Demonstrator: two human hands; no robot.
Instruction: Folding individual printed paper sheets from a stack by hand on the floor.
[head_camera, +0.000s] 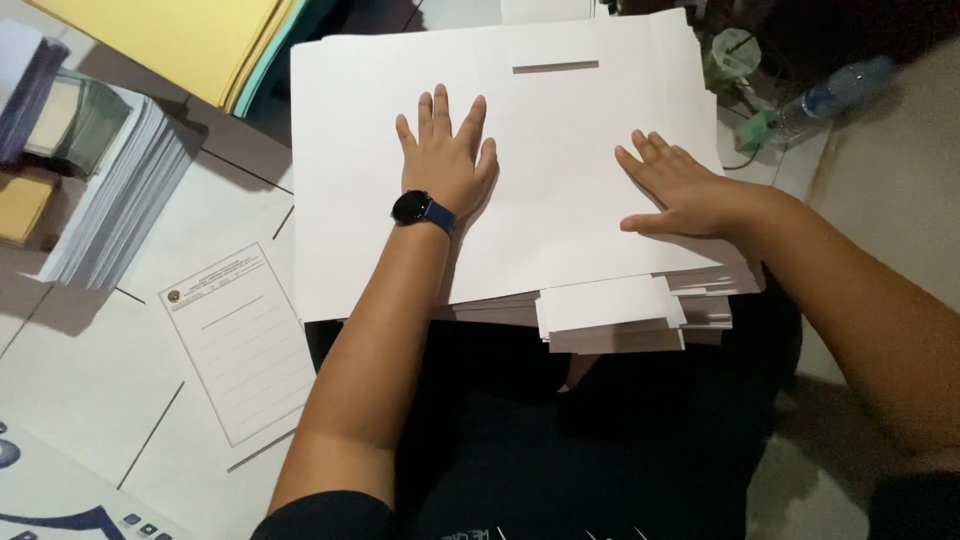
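Head view: both hands lie flat with fingers spread, gripping nothing, the left hand (447, 160) and right hand (680, 190) pressing one large white sheet (560, 130) atop a paper stack (610, 320). One printed form (238, 340) lies on the floor.

The large flat paper sheet (560, 130) in the middle is plain white. The round-faced wristwatch (412, 208) is black with a dark blue strap. At far left, the stacked card sheets (190, 40) are yellow over teal. The printed form (240, 340) at near left is white with grey ruled lines. The floor tiles (90, 370) are off-white with dark joints.
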